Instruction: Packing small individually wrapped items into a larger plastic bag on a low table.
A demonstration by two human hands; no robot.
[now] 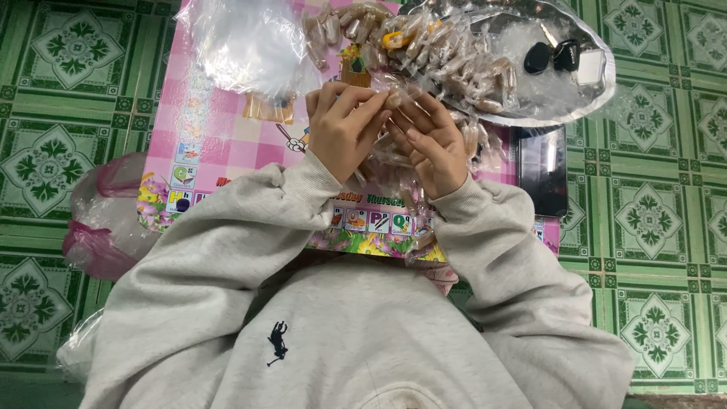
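Both hands meet over a small pink table [227,136], and between their fingertips sits a small clear-wrapped sweet [395,97]. The left hand [344,129] curls its fingers [363,106] onto one end of the wrapper; the right hand [432,148] pinches the other end, so both are closed on the same piece.

Just beyond the grip lies a silver tray [598,95], heaped on its near side with more wrapped sweets [454,64] of the same pale brown kind. On the tray's far end from the grip rest black car keys [551,54] with a white tag.

Up and to the left of the grip sits a crumpled clear plastic bag [246,42]. To the right, just beside the right wrist, a dark phone [542,170] lies flat. Well left of the hands, on the green tiled floor [666,227], sits a pink-tinted plastic bag [102,220]; what it holds cannot be told.
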